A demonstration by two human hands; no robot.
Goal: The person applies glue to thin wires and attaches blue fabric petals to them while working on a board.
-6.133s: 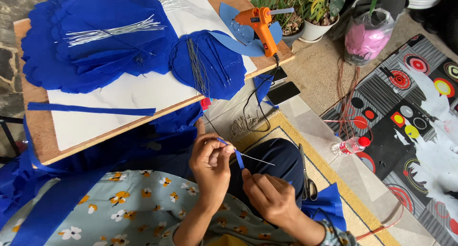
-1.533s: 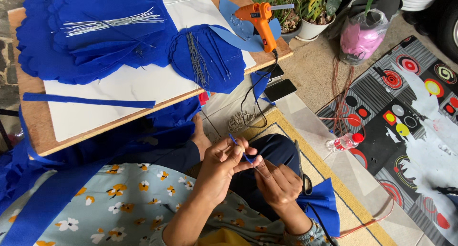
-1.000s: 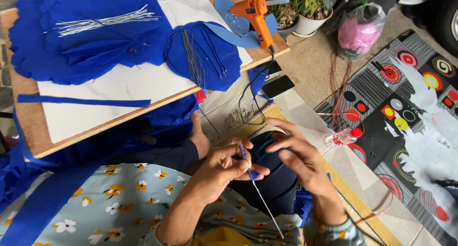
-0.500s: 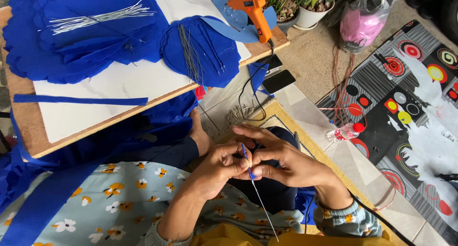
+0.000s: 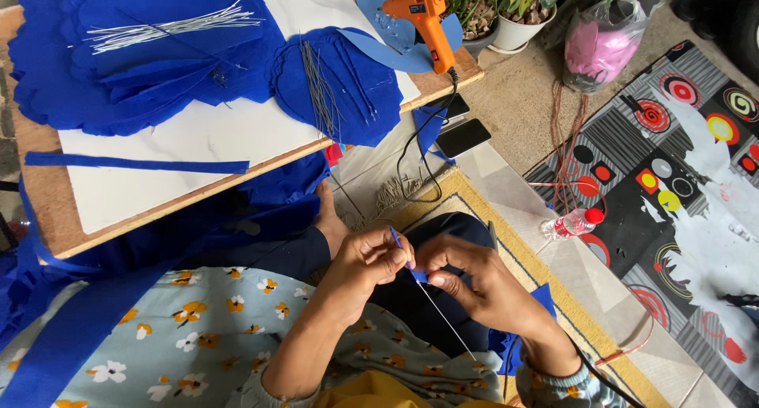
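Centrally, item one: a thin metal wire, pinched between both hands over the lap, with a narrow strip of blue felt wound about its upper end. Left hand: fingers closed on the wrapped part, thumb against forefinger. Right hand: fingertips closed on the felt just below, the bare wire trailing down and outward past the wrist. To wrap well, it seems best to keep the strip taut, overlap each turn slightly, and roll the wire rather than the felt (judgement only; the strip's loose end is too small to read).

Item two: low wooden table with white board, just ahead of the knees. On it, scalloped blue felt pieces, two bundles of spare wires, one long blue strip.

Item three: orange glue gun at the table's far corner, cord hanging down.

Item four: black phone, small plastic bottle with red cap, both on the floor, well apart from the hands.
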